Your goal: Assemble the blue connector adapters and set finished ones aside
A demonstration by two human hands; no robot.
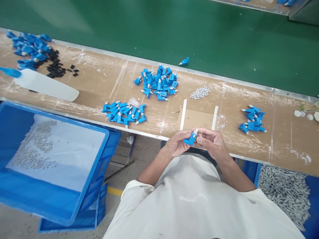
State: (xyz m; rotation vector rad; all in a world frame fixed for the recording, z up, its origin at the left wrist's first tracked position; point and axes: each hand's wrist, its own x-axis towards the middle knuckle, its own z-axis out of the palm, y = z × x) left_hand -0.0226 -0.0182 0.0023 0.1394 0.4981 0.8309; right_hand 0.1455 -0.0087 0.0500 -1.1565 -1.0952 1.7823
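Over the table's front edge, my left hand pinches a small blue plastic part with a white tip. My right hand is closed at the other side of the same part, its thumb and fingertips against it near the tip. Anything smaller between those right fingertips is hidden. Just beyond my hands a cardboard sheet lies between two white tape strips. Behind it is a little heap of small grey-white pieces. Two piles of similar blue parts lie to the left, and a smaller cluster lies to the right.
A white bottle with a blue nozzle lies at the left, near black pieces and more blue parts. Blue crates stand below left; a bin of grey pieces is below right. A green surface runs behind the table.
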